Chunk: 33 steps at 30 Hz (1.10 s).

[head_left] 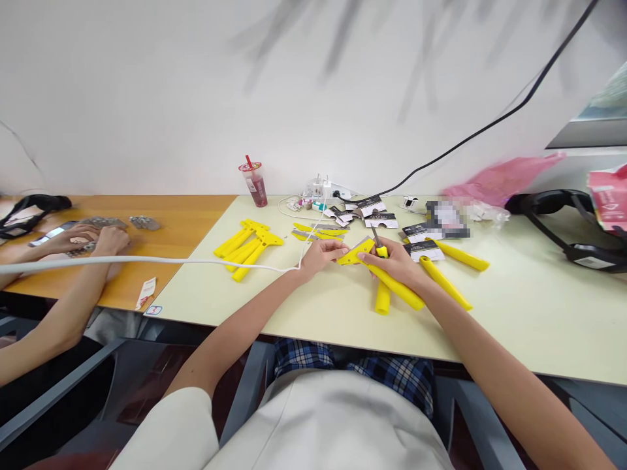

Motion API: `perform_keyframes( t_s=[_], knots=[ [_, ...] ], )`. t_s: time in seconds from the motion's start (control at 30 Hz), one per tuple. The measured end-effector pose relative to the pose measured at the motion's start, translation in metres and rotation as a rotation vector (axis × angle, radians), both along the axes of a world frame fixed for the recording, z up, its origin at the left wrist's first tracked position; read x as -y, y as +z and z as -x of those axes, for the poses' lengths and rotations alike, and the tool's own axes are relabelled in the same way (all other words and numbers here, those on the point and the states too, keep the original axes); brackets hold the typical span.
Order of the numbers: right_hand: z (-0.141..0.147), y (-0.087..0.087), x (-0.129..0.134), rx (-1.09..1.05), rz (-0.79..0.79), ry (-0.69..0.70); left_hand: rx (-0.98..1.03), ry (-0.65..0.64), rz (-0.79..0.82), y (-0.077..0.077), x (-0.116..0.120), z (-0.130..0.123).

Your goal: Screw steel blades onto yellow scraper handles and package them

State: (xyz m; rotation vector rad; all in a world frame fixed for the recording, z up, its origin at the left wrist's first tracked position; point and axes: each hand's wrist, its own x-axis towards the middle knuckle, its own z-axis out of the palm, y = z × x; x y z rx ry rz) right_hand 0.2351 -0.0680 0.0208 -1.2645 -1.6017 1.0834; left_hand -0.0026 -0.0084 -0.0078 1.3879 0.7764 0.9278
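Observation:
My right hand [392,260] is closed around a yellow scraper [399,284] and also holds a screwdriver [378,243], its dark shaft pointing up. The scraper's wide yellow head points left, toward my left hand [321,254], whose thumb and fingers pinch near the head's left edge. What exactly those fingertips grip is too small to tell. Under the held scraper lies another yellow handle [383,299]. Two more yellow handles [445,284] rest to the right of my right hand. Several yellow scrapers [249,248] are grouped at the left, and loose yellow head pieces [321,232] lie behind my hands.
Black and white cards [382,220], a power strip [318,189] and a drink cup [257,186] stand or lie along the wall. A white cable crosses above my left wrist. A black headset [578,228] sits right; another person's hands [105,238] work at the left table.

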Motion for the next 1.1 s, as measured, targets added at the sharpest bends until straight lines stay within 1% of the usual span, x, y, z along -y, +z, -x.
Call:
perform_keyframes(
  t_s=[0.17, 0.37, 0.57, 0.83, 1.1],
  knots=[
    [-0.0001, -0.0010, -0.0005, -0.013, -0.008, 0.002, -0.001, 0.007, -0.013, -0.0011, -0.0009, -0.0021],
    [0.0000, 0.0001, 0.0002, -0.018, -0.016, 0.009, -0.001, 0.045, -0.036, -0.0009, 0.0001, -0.0019],
    [-0.0014, -0.0002, -0.0005, -0.014, -0.027, 0.019, 0.014, 0.012, -0.072, 0.0003, 0.0040, -0.0040],
    [-0.0014, -0.0006, 0.0001, -0.035, -0.014, 0.037, 0.030, 0.059, -0.048, -0.0022, 0.0063, -0.0071],
    [-0.0033, -0.0041, -0.0021, -0.022, -0.018, 0.039, 0.000, 0.037, -0.071, -0.0035, 0.0046, -0.0053]
  ],
)
